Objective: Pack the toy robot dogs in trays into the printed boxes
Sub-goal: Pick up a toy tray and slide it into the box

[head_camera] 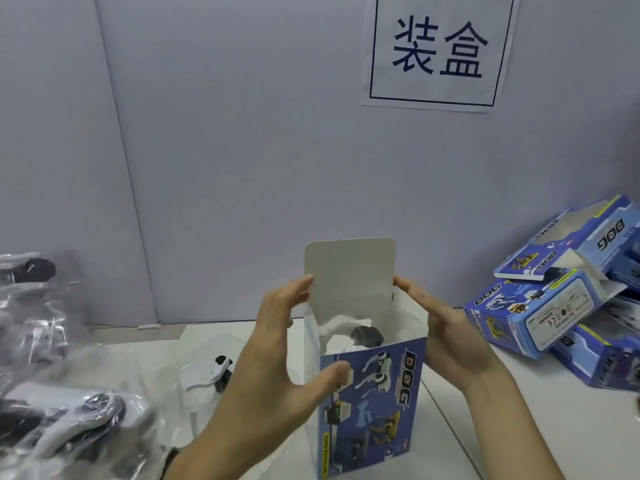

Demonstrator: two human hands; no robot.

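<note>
Upright printed box on the table, long axis vertical; the toy robot dog is seated inside. The box is flanked by the left hand and right hand, each grip wide with fingers straight. The raised top flap is framed between both fingertips, equally near.
</note>
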